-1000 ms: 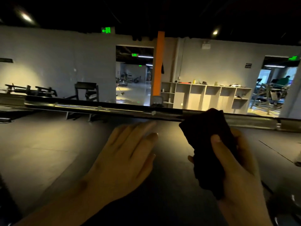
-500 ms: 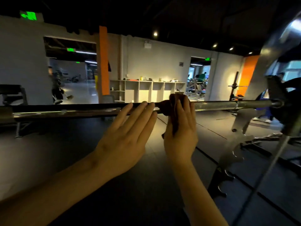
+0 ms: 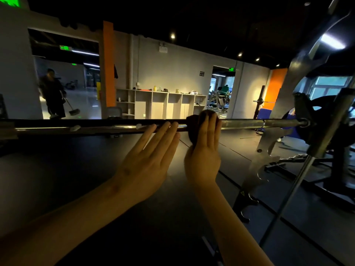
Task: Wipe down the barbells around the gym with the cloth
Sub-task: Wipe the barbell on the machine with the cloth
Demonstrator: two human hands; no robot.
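Since a second ago the right hand (image 3: 204, 154) has closed its fingers over the dark cloth (image 3: 193, 124) around the barbell (image 3: 249, 123), and the left hand (image 3: 148, 162), flat and unclenched, now touches the barbell, so I judge the wiping stroke can start.

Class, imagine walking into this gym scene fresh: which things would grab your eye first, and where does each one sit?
The long barbell crosses the whole view at mid-height. At its middle the right hand holds a dark cloth over the shaft, while the left hand lies straight-fingered beside it, fingertips at the bar. Behind, a bright orange pillar stands left of the open shelves.
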